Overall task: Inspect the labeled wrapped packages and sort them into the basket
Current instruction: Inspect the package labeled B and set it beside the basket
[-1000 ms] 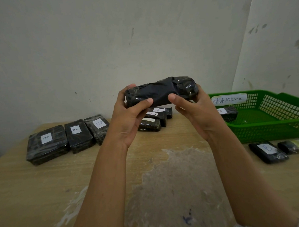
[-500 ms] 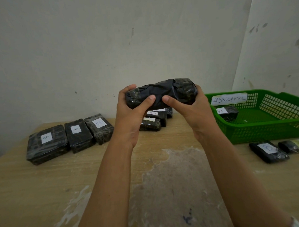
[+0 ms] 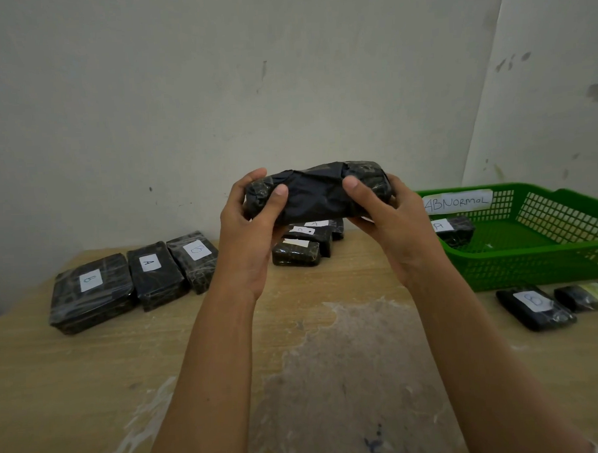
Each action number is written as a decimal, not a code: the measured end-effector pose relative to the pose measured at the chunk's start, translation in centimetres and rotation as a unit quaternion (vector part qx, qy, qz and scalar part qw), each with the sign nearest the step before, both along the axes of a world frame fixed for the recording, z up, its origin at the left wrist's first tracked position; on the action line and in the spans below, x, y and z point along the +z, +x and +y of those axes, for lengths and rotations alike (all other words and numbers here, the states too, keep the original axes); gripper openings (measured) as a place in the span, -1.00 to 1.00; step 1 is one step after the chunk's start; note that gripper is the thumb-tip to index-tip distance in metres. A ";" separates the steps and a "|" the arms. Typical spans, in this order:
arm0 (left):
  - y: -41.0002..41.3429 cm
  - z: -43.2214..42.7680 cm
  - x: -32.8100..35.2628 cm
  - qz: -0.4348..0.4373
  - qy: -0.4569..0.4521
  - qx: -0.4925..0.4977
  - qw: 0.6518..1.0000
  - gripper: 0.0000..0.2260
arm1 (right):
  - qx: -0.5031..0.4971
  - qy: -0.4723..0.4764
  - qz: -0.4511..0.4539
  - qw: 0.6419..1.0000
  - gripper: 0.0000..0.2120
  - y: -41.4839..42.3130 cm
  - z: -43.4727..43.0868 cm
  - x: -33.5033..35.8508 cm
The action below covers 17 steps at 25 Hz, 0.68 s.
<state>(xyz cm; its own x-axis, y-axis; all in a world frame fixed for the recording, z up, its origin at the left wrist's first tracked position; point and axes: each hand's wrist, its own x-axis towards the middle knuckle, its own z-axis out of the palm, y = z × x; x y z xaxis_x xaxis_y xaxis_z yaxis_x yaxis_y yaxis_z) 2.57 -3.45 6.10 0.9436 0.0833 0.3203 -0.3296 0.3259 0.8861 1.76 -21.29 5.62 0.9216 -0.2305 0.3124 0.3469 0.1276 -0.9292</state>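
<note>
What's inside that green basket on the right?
The green basket holds one black wrapped package labelled A, near its left end. Its front wall covers part of the floor.

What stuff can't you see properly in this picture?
Head view:
Held package: no label shows; left hand and right hand cover its ends.
Pile of packages behind: labels partly hidden by the hands.
Package at the right edge: label too blurred to read.
Green basket: right end cut off by the frame.

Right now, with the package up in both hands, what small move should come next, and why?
Probably roll the package over: left hand and right hand grip its ends, and the side facing the camera shows crumpled black wrap, no label.
</note>
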 end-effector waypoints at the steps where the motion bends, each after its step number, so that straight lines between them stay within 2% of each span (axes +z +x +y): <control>1: 0.1 0.1 0.0 0.004 -0.001 0.000 1.000 -0.65 | 0.007 0.007 0.002 1.000 -0.59 -0.1 0.0 0.1; 4: 0.1 0.6 0.0 0.017 0.006 -0.021 1.000 -0.61 | -0.016 0.026 -0.002 1.000 -0.68 -0.1 -0.2 0.3; 7: -0.3 0.7 0.1 0.024 0.023 -0.058 0.998 -0.38 | -0.045 0.033 -0.004 0.998 -0.73 -0.2 0.0 0.3; 9: -0.1 0.8 0.0 0.022 0.024 -0.059 0.998 -0.38 | -0.047 0.036 -0.004 0.998 -0.73 -0.2 0.1 0.4; 13: 0.3 1.0 -0.3 0.025 0.031 -0.017 0.999 -0.50 | -0.009 -0.008 -0.010 1.000 -0.56 -0.1 -0.2 0.3; 15: 0.4 0.9 -0.4 0.025 0.042 -0.009 0.999 -0.48 | -0.010 -0.059 -0.017 0.998 -0.44 -0.1 -0.2 0.1; 17: 0.4 0.8 -0.4 0.020 0.052 -0.011 0.998 -0.41 | -0.026 -0.073 -0.024 0.997 -0.40 -0.2 0.1 0.0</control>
<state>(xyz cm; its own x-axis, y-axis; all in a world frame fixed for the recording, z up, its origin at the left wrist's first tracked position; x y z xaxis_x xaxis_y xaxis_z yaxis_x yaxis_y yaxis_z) 2.99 -2.60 5.65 0.9571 0.0313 0.2879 -0.2869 0.2384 0.9278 1.60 -21.22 5.64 0.8924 -0.2272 0.3898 0.3945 -0.0266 -0.9185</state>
